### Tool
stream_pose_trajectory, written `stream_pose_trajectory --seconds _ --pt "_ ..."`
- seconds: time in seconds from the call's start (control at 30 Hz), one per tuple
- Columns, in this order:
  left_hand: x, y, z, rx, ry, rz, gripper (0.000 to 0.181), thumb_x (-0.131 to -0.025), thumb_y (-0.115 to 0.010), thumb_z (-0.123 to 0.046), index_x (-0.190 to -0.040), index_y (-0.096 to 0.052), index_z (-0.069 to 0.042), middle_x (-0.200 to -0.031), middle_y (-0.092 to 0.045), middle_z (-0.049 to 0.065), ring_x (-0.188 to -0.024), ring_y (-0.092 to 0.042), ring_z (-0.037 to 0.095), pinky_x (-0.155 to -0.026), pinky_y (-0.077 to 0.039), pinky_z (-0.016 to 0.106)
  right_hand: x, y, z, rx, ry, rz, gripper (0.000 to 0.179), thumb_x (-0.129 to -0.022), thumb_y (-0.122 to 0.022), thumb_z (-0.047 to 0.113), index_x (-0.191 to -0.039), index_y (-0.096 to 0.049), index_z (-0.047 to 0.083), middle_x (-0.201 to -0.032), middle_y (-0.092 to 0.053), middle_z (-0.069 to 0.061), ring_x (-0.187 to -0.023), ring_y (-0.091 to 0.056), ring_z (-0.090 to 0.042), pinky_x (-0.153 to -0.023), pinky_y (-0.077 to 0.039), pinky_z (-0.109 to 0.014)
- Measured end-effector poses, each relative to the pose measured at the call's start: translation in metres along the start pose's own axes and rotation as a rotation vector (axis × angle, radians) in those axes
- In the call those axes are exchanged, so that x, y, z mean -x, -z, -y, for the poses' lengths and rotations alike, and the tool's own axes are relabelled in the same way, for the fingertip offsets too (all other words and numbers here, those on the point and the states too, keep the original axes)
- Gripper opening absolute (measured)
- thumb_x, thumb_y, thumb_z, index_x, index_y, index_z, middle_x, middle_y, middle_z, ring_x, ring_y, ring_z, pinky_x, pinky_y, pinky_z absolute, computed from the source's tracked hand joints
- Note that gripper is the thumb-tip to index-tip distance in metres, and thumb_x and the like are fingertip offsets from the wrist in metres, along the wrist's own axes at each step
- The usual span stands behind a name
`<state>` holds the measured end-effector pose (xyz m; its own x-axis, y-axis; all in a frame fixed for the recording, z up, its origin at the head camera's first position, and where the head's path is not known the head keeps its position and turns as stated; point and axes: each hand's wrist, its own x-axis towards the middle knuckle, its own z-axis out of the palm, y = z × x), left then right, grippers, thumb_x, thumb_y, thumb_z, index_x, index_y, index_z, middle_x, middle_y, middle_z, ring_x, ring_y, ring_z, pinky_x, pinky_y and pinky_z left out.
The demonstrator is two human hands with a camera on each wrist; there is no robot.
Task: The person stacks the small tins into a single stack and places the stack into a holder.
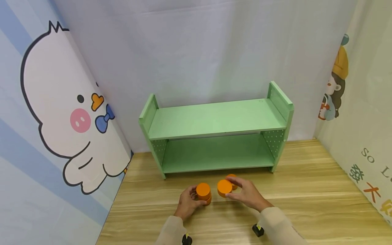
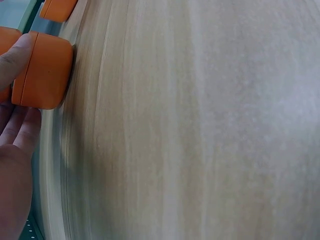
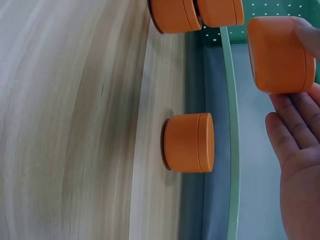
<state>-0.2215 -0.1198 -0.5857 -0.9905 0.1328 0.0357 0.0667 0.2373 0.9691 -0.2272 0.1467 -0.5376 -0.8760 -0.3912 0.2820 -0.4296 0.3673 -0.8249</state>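
Observation:
Two small round orange lidded jars stand stacked on the wooden table, the upper jar (image 1: 203, 190) over the lower jar (image 2: 47, 70). My left hand (image 1: 185, 205) grips this stack from the left, its thumb lying across the front near where the jars meet. To the right of the stack, my right hand (image 1: 249, 195) holds a third orange jar (image 3: 277, 55) between thumb and fingers, raised above the tabletop. Another orange jar (image 3: 187, 143) stands by itself on the table, partly hidden behind the right hand in the head view.
A light green two-tier shelf (image 1: 217, 117) stands just behind the jars, with bare boards and raised side panels (image 1: 280, 98). The wooden table (image 1: 306, 190) spreads out on both sides. Printed curtains (image 1: 196, 51) close off the back and sides.

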Motion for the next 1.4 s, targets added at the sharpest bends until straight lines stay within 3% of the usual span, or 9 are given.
stream_pose_trajectory --seconds 0.77,1.4 --pt "-0.002 -0.001 0.002 -0.007 -0.009 -0.016 0.064 -0.071 -0.087 0.006 -0.127 -0.056 0.009 -0.128 -0.061 0.023 -0.12 -0.058 0.04 -0.101 -0.053 0.042 -0.012 -0.015 0.005 -0.054 0.009 0.003 0.056 -0.085 -0.082 0.015 -0.132 -0.059 -0.007 -0.128 -0.063 -0.019 -0.117 -0.061 -0.039 -0.099 -0.05 -0.056" --pt "-0.001 -0.001 0.002 0.032 -0.01 -0.007 0.064 -0.073 -0.086 0.005 -0.128 -0.054 0.011 -0.129 -0.059 0.025 -0.12 -0.057 0.041 -0.101 -0.053 0.04 -0.022 -0.026 0.013 -0.066 0.017 0.011 0.057 -0.084 -0.082 0.013 -0.132 -0.059 -0.006 -0.129 -0.063 -0.018 -0.121 -0.059 -0.037 -0.105 -0.047 -0.05"
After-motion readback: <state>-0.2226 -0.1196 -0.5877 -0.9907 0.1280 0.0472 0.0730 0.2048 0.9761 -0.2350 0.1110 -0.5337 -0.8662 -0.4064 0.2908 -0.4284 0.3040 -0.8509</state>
